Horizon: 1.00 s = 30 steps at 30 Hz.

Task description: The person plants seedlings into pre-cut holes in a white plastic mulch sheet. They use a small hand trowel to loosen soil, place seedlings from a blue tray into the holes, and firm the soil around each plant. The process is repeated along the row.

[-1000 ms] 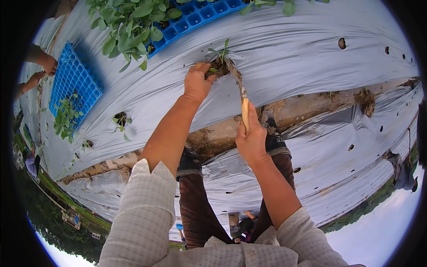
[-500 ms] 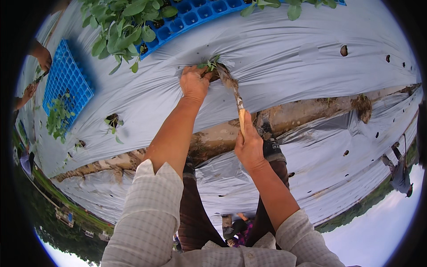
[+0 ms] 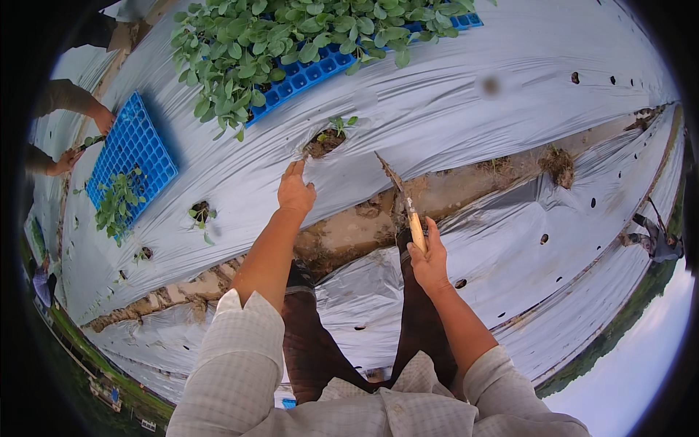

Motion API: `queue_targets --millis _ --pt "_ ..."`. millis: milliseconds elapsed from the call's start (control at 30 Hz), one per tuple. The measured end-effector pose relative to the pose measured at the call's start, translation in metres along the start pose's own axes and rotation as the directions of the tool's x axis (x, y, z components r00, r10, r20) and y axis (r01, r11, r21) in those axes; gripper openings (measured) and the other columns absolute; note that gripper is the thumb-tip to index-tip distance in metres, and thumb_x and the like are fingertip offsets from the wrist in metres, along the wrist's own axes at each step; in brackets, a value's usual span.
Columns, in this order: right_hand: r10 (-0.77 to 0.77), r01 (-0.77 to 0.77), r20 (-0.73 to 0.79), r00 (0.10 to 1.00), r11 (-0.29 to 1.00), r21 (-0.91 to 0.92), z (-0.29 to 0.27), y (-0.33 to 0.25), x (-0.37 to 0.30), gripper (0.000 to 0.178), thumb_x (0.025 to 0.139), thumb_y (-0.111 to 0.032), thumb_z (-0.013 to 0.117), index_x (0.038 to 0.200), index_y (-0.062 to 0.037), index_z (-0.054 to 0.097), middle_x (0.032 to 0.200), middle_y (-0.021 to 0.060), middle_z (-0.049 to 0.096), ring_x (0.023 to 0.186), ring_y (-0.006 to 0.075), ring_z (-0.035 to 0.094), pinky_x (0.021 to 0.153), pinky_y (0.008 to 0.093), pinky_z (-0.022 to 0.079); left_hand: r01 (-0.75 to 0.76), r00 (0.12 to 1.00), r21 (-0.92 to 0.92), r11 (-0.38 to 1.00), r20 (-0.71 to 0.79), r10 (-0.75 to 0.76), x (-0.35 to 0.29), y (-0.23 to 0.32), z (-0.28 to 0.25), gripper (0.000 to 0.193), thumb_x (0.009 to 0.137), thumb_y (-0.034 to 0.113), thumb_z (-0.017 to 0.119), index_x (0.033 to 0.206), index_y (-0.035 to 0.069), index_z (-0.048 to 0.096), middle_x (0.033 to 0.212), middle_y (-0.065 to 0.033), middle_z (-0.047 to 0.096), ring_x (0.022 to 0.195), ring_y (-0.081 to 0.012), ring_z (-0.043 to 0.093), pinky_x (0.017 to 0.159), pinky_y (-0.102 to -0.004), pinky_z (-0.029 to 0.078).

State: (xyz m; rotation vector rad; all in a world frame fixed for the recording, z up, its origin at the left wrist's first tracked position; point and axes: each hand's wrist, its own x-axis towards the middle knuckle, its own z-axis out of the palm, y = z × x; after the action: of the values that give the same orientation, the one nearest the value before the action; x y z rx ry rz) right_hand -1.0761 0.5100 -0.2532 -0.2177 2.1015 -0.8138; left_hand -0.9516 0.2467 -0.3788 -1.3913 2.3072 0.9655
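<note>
A small green seedling (image 3: pixel 338 126) stands in a soil-filled hole (image 3: pixel 324 144) in the silvery plastic sheet (image 3: pixel 451 109). My left hand (image 3: pixel 295 191) hovers just below that hole, fingers stretched toward it, with nothing held. In my right hand (image 3: pixel 429 261) is a muddy hand trowel (image 3: pixel 416 227), gripped by its wooden handle. Its narrow, dirt-caked blade points up and left, over the sheet's edge beside the furrow. Farther left, another seedling (image 3: pixel 200 212) droops from its own hole.
Blue seedling trays lie ahead: one (image 3: pixel 309 76) crowded with leafy plants, another (image 3: pixel 138 156) mostly bare-celled at left. A co-worker's hands (image 3: pixel 102 120) are beside the left tray. A muddy furrow (image 3: pixel 349 229) runs across near my legs. Another person (image 3: pixel 659 240) stands far right.
Both hands have drawn back from the hole, exposing the seedling in it. The trowel has come out of the soil and moved right and toward me. The view has shifted.
</note>
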Motion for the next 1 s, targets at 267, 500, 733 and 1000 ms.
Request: queue_targets --millis 267,500,733,1000 --pt "0.443 -0.37 -0.065 0.894 0.812 0.452 -0.14 0.007 -0.065 0.038 0.074 -0.001 0.062 0.11 0.0016 0.049 0.059 0.0006 0.045 0.039 0.0081 0.04 0.035 0.0234 0.034 0.32 0.941 0.095 0.943 0.087 -0.328 -0.168 -0.055 -0.144 0.03 0.064 0.013 0.069 0.091 0.003 0.065 0.098 -0.0143 0.062 0.088 -0.0304 0.061 0.079 -0.0353 0.048" --pt "0.607 -0.643 0.24 0.758 0.633 0.431 -0.228 0.046 -0.035 0.021 0.072 -0.006 0.066 0.091 -0.0066 0.055 0.062 0.0005 0.05 0.049 0.0113 0.05 0.042 0.0271 0.04 0.558 0.827 0.089 0.825 -0.145 -0.543 -0.321 -0.099 -0.212 0.015 0.06 0.009 0.066 0.061 0.0 0.055 0.059 -0.0104 0.057 0.053 -0.0217 0.054 0.054 -0.0345 0.043" --pt "0.58 -0.596 0.142 0.802 0.762 0.255 -0.288 0.041 -0.019 0.022 0.072 -0.009 0.065 0.093 -0.0124 0.057 0.077 -0.0009 0.06 0.067 0.0133 0.061 0.054 0.0307 0.044 0.702 0.637 -0.292 0.65 -0.153 -0.756 -0.398 -0.076 -0.2 0.01 0.063 -0.002 0.066 0.067 -0.002 0.057 0.056 -0.0045 0.053 0.05 -0.0134 0.049 0.048 -0.0299 0.041" --pt "0.709 -0.659 -0.027 0.705 0.669 0.344 -0.347 0.102 -0.042 0.025 0.072 -0.007 0.06 0.096 -0.0081 0.055 0.074 0.0018 0.06 0.062 0.0141 0.059 0.051 0.032 0.043 0.55 0.81 -0.056 0.833 -0.205 -0.549 -0.31 -0.052 -0.218 0.018 0.061 0.009 0.069 0.074 -0.003 0.065 0.065 -0.014 0.064 0.06 -0.0233 0.062 0.06 -0.0328 0.048"
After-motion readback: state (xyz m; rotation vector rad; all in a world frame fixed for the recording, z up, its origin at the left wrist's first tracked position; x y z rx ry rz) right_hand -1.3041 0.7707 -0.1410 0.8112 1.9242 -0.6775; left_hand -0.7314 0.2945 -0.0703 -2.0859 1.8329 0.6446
